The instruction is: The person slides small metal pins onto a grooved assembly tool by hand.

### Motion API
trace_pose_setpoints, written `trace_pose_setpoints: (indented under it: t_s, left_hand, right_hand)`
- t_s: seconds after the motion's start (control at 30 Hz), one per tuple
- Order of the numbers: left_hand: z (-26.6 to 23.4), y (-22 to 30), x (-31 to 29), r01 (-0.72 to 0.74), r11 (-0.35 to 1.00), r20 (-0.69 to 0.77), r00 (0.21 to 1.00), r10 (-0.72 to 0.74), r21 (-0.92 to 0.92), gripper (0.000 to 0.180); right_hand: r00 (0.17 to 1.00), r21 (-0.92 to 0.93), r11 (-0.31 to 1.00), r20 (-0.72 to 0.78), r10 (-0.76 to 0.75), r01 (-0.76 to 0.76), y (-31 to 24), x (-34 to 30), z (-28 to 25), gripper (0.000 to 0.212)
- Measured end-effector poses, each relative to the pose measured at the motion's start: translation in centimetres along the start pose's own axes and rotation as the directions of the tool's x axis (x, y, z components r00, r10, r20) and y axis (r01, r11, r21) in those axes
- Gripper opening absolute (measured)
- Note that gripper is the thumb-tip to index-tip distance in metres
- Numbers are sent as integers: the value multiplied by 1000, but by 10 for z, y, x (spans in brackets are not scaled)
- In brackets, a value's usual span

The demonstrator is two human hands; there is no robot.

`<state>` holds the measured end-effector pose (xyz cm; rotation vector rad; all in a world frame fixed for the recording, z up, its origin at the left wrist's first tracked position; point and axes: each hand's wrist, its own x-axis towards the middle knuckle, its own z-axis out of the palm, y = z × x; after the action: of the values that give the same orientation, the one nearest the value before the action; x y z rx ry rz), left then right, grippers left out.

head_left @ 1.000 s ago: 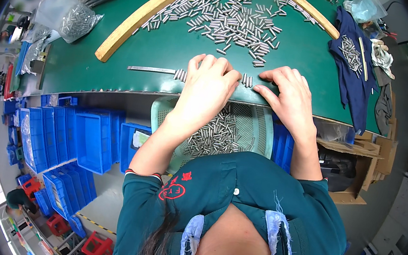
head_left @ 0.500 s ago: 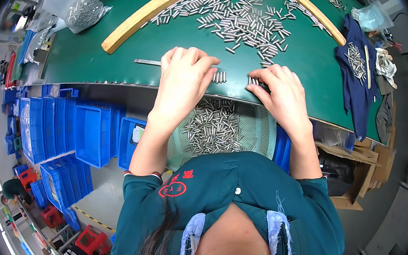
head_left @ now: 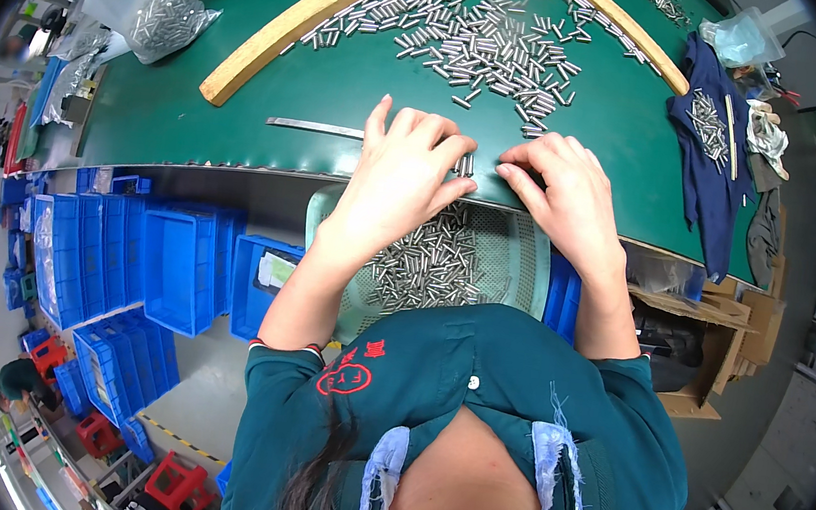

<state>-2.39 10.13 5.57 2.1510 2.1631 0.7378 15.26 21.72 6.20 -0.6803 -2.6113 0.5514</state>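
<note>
My left hand [head_left: 406, 166] is closed at the near edge of the green table [head_left: 220, 138]. Between its forefinger and thumb stands a short row of small metal pins [head_left: 466, 165], partly covered by the fingers. A flat metal strip [head_left: 314, 126] lies just left of that hand, its right end hidden behind it. Across a small gap, my right hand [head_left: 562, 184] rests on the table edge, forefinger and thumb nearly together. Anything inside its curled fingers is hidden. Farther back spreads a large heap of loose metal pins [head_left: 483, 42].
Below the table edge, a pale green perforated basket [head_left: 525, 258] holds many pins. Wooden bars [head_left: 282, 39] flank the heap. Pins lie on a dark blue cloth [head_left: 691, 176] at right. A bag of pins [head_left: 157, 25] stands at left, with blue bins [head_left: 179, 274] below.
My left hand has shifted right with its row of pins, narrowing the gap between the hands. The pins seen at my right fingertips earlier no longer show there.
</note>
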Motion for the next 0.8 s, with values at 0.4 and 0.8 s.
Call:
trace_pose_setpoints:
  t_s: [0.4,0.8]
  left_hand:
    - [2,1,6,-43,999,36,998,44,-14,22]
    - [41,3,69,-63,979,-48,996,74,192,19]
  right_hand:
    - [983,-31,990,-123,136,-141,22,7,-6,16]
    - [985,-48,994,-148,92,-100,21,-1,2,15]
